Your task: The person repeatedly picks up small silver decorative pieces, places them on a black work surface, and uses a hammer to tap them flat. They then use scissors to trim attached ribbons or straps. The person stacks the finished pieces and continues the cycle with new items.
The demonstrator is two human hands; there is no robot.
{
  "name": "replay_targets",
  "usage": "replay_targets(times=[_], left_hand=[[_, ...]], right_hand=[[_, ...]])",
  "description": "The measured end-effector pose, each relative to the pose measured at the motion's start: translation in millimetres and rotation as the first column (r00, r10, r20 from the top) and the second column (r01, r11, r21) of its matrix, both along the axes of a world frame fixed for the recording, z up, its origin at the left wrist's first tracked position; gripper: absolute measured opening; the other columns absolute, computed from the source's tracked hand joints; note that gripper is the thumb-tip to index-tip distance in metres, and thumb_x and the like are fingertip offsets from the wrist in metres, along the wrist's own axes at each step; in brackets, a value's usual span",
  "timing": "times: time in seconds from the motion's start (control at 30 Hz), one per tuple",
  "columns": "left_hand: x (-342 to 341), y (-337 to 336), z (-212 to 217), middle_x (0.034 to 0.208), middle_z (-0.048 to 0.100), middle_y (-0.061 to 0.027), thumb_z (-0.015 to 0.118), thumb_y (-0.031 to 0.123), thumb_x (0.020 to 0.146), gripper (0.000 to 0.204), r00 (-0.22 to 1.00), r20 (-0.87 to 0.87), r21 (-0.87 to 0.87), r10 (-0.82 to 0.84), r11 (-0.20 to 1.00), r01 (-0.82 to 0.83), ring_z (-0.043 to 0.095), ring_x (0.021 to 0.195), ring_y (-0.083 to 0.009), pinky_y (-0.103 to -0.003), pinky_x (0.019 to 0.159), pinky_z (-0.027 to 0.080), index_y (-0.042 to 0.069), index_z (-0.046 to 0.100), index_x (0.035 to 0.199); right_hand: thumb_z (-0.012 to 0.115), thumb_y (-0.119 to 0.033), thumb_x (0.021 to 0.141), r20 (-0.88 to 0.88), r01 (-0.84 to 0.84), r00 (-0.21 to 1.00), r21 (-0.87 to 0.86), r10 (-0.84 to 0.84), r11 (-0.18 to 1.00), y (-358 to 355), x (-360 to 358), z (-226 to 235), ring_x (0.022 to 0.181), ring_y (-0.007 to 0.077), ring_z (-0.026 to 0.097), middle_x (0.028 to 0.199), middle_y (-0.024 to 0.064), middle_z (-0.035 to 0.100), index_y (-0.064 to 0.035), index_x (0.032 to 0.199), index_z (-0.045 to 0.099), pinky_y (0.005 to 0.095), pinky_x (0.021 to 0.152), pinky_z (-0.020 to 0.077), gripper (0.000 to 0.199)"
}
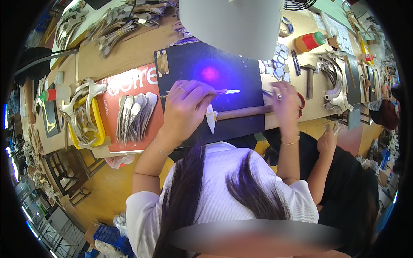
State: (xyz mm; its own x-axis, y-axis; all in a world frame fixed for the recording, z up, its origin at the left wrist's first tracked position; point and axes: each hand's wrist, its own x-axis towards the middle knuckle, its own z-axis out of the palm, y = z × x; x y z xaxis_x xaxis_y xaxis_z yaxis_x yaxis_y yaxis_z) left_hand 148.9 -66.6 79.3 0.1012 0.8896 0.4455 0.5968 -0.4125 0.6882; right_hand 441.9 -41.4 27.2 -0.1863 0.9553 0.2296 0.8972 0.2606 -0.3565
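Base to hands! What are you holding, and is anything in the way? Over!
Left hand pinching thin strip, pale tip out. Right hand by red-handled scissors, grip unclear. Possible obstacle: hammer between hands on black mat.

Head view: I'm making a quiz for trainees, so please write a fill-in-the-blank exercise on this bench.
1. The left hand pinches a slender strip above the ____ mat.
2. The hammer on that mat lies with its head toward the picture's ____ side.
3. The scissors by the right hand have ____ handles.
4. Pale curved pieces lie in a ____ tray.

Missing words: black; left; red; yellow.
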Motion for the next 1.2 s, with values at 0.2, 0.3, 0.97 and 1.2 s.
replay_targets(times=[0.2, 0.3, 0.97, 1.2], left_hand=[[-6.5, -5.1, 13.6, 0.082, 0.069, -0.0008, 0.078, 0.008, 0.078, 0.018, 0.984, 0.175, -0.219, -0.023, 0.974, 0.062, 0.06, 0.07, -0.0192, -0.032, 0.068, 0.046, 0.011, 0.074, 0.095], [-11.4, -4.9, 17.3, 0.082, 0.069, -0.0003, 0.078, 0.01, 0.078, 0.02, 0.985, 0.171, -0.254, -0.031, 0.964, 0.075, 0.059, 0.069, -0.0183, -0.031, 0.068, 0.045, 0.011, 0.075, 0.098], [-69.1, 7.9, 71.3, 0.081, 0.067, 0.0016, 0.08, 0.026, 0.079, 0.018, 0.915, -0.298, 0.03, -0.271, 0.956, 0.293, 0.062, 0.068, -0.0181, -0.04, 0.084, 0.04, 0.017, 0.069, 0.09], [-77.0, 6.9, 72.7, 0.081, 0.068, 0.0012, 0.081, 0.027, 0.078, 0.034, 0.924, -0.228, -0.042, -0.308, 0.951, 0.306, 0.064, 0.071, -0.0213, -0.042, 0.092, 0.041, 0.015, 0.06, 0.102]], right_hand=[[0.066, -0.001, 0.077, 0.325, 0.21, 0.939, -0.27, -0.116, 0.94, -16.0, 83.0, -22.3, 0.101, 0.0368, 0.061, 0.112, 0.0147, 0.064, -0.0033, 0.115, 0.062, 0.0444, 0.09, 0.05, 0.038], [0.066, -0.001, 0.076, 0.28, 0.168, 0.955, -0.228, -0.101, 0.959, -19.9, 93.1, -31.6, 0.099, 0.0374, 0.062, 0.114, 0.0147, 0.062, -0.0039, 0.114, 0.062, 0.045, 0.087, 0.0513, 0.038], [0.068, -0.077, 0.072, -0.763, -0.702, 0.637, -0.517, 0.108, 0.491, -27.0, -47.3, 48.0, 0.09, 0.0249, 0.061, 0.102, 0.0112, 0.061, 0.0048, 0.109, 0.064, 0.0365, 0.078, 0.0488, 0.09], [0.066, -0.084, 0.061, -0.804, -0.768, 0.591, -0.534, 0.069, 0.353, -22.5, -64.8, 46.0, 0.112, 0.0337, 0.063, 0.124, 0.0205, 0.063, 0.0056, 0.103, 0.067, 0.0417, 0.098, 0.0475, 0.099]])
